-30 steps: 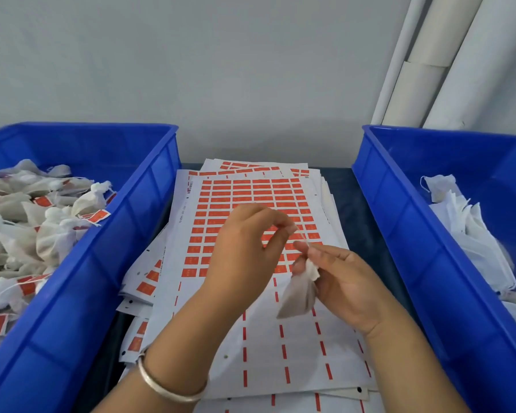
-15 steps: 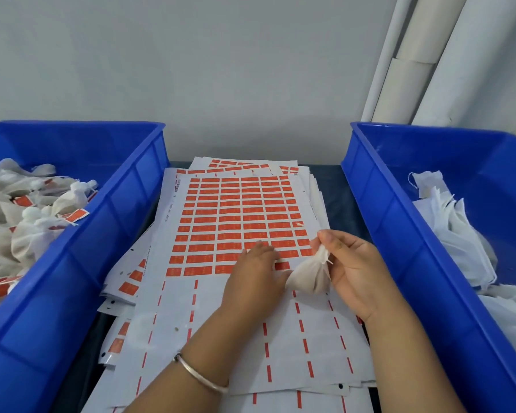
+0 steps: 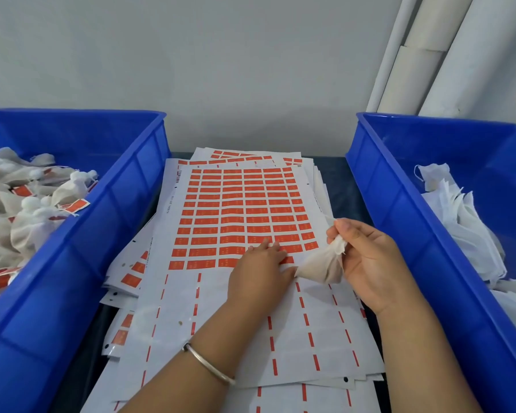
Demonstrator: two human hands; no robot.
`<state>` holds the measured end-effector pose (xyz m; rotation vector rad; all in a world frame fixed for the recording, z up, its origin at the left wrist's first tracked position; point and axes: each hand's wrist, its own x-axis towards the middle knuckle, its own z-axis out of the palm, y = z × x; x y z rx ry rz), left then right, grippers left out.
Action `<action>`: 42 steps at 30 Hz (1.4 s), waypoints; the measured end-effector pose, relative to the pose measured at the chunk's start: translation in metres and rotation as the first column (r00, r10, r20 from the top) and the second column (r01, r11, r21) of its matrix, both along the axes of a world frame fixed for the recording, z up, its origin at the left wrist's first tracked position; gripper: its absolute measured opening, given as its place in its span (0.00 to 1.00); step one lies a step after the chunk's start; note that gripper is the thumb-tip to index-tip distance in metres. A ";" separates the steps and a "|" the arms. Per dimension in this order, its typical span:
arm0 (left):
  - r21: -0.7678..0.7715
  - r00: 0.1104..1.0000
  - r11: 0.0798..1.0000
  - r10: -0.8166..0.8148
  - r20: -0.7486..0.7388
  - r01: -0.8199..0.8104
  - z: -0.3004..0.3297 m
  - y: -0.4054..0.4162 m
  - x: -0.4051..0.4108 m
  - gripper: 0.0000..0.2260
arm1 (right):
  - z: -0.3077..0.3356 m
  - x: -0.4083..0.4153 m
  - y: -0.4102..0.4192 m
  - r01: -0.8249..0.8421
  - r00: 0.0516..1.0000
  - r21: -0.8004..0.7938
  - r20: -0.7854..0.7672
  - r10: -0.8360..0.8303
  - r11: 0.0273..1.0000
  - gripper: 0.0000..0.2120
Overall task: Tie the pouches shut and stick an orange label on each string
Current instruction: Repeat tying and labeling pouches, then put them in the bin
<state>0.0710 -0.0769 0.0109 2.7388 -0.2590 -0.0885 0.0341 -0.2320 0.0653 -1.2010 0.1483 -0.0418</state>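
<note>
My right hand (image 3: pixel 370 263) pinches the gathered neck of a small white pouch (image 3: pixel 322 266), which hangs just above the top label sheet (image 3: pixel 245 210). That sheet carries rows of orange labels, with its lower part peeled bare. My left hand (image 3: pixel 262 272) lies palm down on the sheet, its fingertips on the lowest rows of orange labels beside the pouch. Whether a label is under the fingers cannot be told.
A blue bin (image 3: pixel 81 242) on the left holds several tied pouches with orange labels (image 3: pixel 75 205). A blue bin (image 3: pixel 405 222) on the right holds flat white pouches (image 3: pixel 459 216). More label sheets are stacked under the top one. White pipes (image 3: pixel 423 55) run up the back wall.
My left hand has come down from the pouch's neck onto the label sheet. My right hand has shifted right with the pouch, which now hangs tilted over the sheet.
</note>
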 end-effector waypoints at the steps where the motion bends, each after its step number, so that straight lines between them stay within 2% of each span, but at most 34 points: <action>1: 0.006 1.000 1.000 -0.003 0.005 0.003 0.001 0.000 0.000 0.23 | 0.000 0.000 -0.001 -0.005 1.000 0.006 0.008 0.005 1.000 0.08; 10: 0.065 0.996 0.997 -0.053 0.077 0.048 0.006 0.003 -0.004 0.18 | 0.000 -0.001 -0.001 -0.037 0.999 -0.026 0.020 0.037 0.999 0.07; 14: 0.142 0.978 0.984 -0.133 0.159 0.110 0.004 0.004 -0.006 0.18 | 0.000 -0.002 0.001 -0.053 0.999 -0.054 0.003 0.053 0.997 0.12; 21: 0.232 0.969 0.961 -0.188 0.162 0.148 0.005 0.001 -0.003 0.19 | 0.002 -0.003 0.007 -0.062 0.998 -0.047 -0.030 0.061 0.997 0.15; 29: 0.170 0.967 0.979 -0.145 0.208 0.110 0.008 -0.001 -0.006 0.14 | -0.001 -0.001 0.008 -0.083 0.996 -0.092 -0.036 0.080 0.992 0.15; 33: 0.193 0.960 0.976 -0.150 0.237 0.105 0.010 -0.002 -0.006 0.10 | -0.002 -0.002 0.010 -0.074 0.997 -0.095 -0.035 0.071 0.993 0.10; 42: 0.175 0.968 0.981 -0.125 0.217 0.087 0.013 -0.003 -0.005 0.12 | -0.001 -0.002 0.013 -0.072 0.996 -0.131 -0.052 0.066 0.989 0.06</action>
